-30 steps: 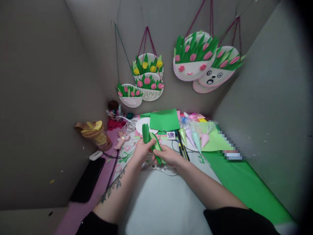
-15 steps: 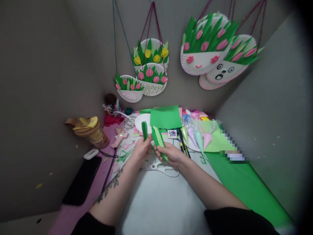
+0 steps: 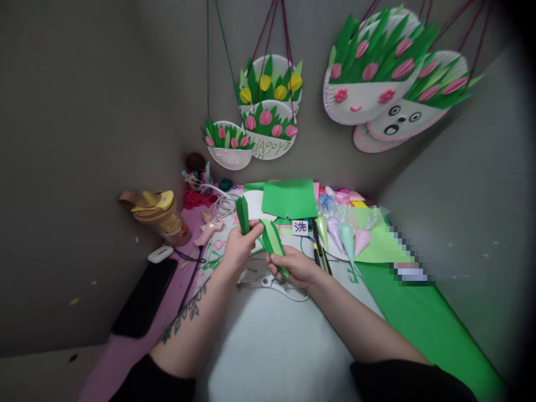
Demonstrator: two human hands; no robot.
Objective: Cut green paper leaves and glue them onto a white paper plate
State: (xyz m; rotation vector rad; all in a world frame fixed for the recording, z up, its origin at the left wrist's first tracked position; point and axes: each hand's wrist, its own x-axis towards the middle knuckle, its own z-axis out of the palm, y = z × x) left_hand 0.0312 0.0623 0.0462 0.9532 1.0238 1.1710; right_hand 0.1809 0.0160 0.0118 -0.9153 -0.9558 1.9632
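Observation:
My left hand pinches a small stack of dark green paper leaves that stands upright above its fingers. My right hand grips a second bunch of green paper leaves, tilted to the left, with lighter green strips among them. The two bunches are a little apart above the grey desk. White-handled scissors lie on the desk just under my right hand.
A green paper sheet, a white paper plate, pens and pastel cone bags lie behind. A large green sheet covers the right side. A lidded cup, pink glue gun and black phone sit left. Paper-plate flower baskets hang on the wall.
The single bunch held by both hands has been split: my left hand has lifted one stack up and to the left, and my right hand keeps the other. The view has tilted slightly.

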